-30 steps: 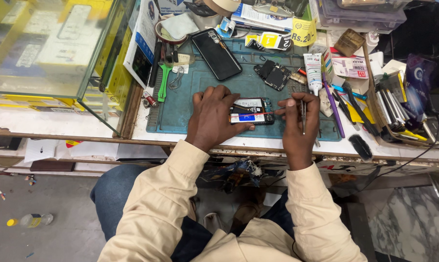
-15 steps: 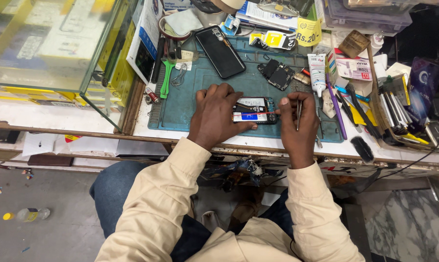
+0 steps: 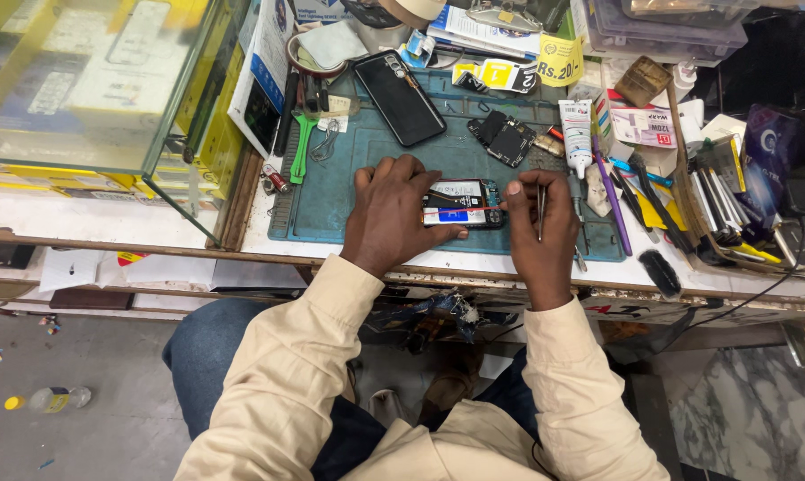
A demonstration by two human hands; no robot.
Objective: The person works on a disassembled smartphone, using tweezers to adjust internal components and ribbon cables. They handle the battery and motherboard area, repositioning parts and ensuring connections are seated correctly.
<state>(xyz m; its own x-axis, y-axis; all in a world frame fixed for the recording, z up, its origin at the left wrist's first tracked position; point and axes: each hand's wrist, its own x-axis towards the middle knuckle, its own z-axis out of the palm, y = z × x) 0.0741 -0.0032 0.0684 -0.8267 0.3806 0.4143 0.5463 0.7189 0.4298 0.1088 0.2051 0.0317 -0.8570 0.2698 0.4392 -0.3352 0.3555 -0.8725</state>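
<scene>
Teal mat (image 3: 349, 191): left hand (image 3: 392, 214) pins opened phone (image 3: 463, 205); right hand (image 3: 538, 223) pinches tweezers (image 3: 541, 200).

Teal-blue work mat (image 3: 349, 205) on a white desk (image 3: 91, 223) with a brown wooden front edge. At the mat's near edge, an opened phone (image 3: 460, 203) shows black, white, blue and red inside. Black phone (image 3: 399, 96) near the mat's far edge; green plastic tool (image 3: 299, 147) at its left edge; purple tool (image 3: 610, 198) at its right edge. Cream sleeves (image 3: 287, 383); blue jeans (image 3: 202, 365).
</scene>
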